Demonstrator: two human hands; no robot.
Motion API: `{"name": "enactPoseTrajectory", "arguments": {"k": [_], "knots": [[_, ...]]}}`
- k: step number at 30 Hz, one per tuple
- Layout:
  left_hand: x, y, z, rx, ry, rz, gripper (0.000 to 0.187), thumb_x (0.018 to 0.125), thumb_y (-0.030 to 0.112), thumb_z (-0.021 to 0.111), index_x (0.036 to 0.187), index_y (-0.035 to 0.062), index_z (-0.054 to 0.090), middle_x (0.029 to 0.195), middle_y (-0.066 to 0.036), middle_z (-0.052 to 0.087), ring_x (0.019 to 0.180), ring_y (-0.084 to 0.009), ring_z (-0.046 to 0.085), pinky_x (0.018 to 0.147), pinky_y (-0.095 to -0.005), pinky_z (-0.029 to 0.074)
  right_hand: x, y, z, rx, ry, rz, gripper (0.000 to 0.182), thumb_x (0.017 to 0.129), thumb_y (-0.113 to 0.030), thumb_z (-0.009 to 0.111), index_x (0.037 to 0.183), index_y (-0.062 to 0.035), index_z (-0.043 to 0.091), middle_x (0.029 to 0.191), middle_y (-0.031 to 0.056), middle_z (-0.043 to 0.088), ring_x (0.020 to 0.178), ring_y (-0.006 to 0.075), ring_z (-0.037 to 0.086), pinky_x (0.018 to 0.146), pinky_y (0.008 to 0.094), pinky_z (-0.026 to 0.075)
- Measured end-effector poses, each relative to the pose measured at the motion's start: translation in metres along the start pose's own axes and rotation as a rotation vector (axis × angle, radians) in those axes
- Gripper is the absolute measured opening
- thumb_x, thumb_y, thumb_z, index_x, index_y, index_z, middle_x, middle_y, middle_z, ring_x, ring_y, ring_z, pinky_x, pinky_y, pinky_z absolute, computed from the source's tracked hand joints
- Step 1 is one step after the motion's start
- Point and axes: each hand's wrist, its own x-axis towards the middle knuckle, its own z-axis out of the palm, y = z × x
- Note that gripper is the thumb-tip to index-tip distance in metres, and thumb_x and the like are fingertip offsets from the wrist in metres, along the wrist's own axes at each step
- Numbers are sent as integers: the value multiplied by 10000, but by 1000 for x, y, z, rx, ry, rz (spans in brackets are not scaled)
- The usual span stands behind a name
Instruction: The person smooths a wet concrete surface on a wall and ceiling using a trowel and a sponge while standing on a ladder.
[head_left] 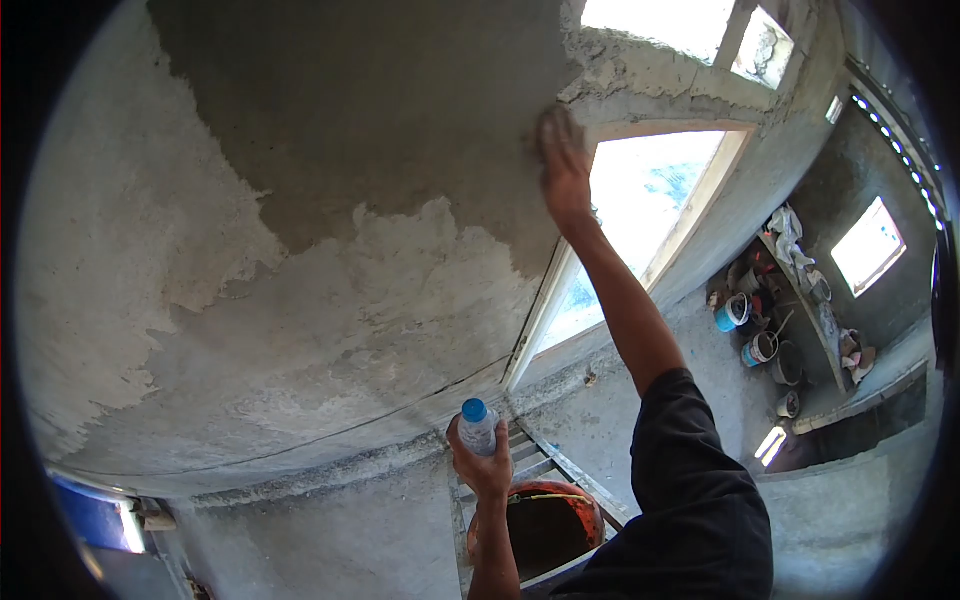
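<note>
Two hands: both working, right hand (563, 165) pressing flat, fingers spread, against wet plaster (380, 110) at upper centre of the frame, beside the window opening (640, 225).
Left hand (482, 462): gripping a water bottle (477, 425) with blue cap, lower centre, above an orange bucket (545, 520).
Done: seemingly the darker fresh coat covering the upper patch.
Left: paler, rough wall (150, 300) waiting at left and lower centre.
Background: paint tubs (745, 330) sitting at right.

bottle (477, 428) body hidden in left hand (483, 465); shelf clutter (780, 320) too small to tell.
</note>
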Motion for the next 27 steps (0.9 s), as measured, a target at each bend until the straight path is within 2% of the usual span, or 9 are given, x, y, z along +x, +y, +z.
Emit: {"name": "enactPoseTrajectory", "arguments": {"k": [1,3,5,8,12,14,17,24,27], "knots": [[0,1,-1,23,8,6,596,749,220,814,1216,53,483,1055,-172,621,925,-350,640,815,-438,506,-7,4,-6,-76,-7,138,585,772,156,497,1333,-11,500,1433,176,444,1361,343,379,1149,502,273],[2,2,-2,16,23,19,596,750,225,814,1215,54,483,1055,-172,621,924,-354,640,812,-440,506,-10,8,-9,-54,95,171,591,777,164,479,1340,-14,493,1416,169,467,1358,348,381,1146,508,272],[2,2,-2,14,27,30,595,751,230,813,1214,55,484,1055,-173,620,923,-357,640,809,-442,506,2,-2,-11,-22,140,135,603,772,163,489,1343,-29,495,1403,166,483,1353,355,386,1146,512,267],[1,-2,-1,28,15,27,594,750,233,814,1212,55,485,1053,-172,622,925,-359,641,808,-442,508,26,-16,-1,109,42,-116,687,733,112,531,1393,-50,432,1492,174,355,1381,371,329,1147,507,263],[1,-3,0,7,13,22,618,740,232,820,1224,52,480,1056,-180,624,933,-360,638,816,-441,506,27,-9,8,61,30,-118,700,726,103,539,1399,-47,421,1491,178,357,1387,371,319,1149,507,255],[4,-2,-2,19,36,47,599,740,220,821,1208,54,486,1042,-175,624,914,-362,643,801,-444,509,9,1,-1,-22,66,149,635,767,155,471,1371,-40,466,1470,153,403,1378,356,342,1162,494,240],[3,-2,0,-26,23,10,596,738,214,822,1203,53,486,1036,-175,628,904,-367,643,793,-444,509,2,1,-12,-23,85,258,651,771,153,463,1390,-48,447,1475,128,404,1379,362,335,1167,500,220],[3,1,0,1,12,44,587,739,212,823,1194,52,488,1034,-173,625,906,-367,642,795,-437,510,37,-28,-1,54,45,-50,665,752,163,475,1373,-76,482,1455,113,436,1376,334,357,1166,492,246],[1,-1,-1,4,17,52,587,739,210,823,1193,51,487,1048,-177,619,916,-365,639,798,-436,509,8,-14,2,-78,40,44,654,751,155,480,1368,-64,486,1449,126,442,1371,347,359,1155,498,263]]}}
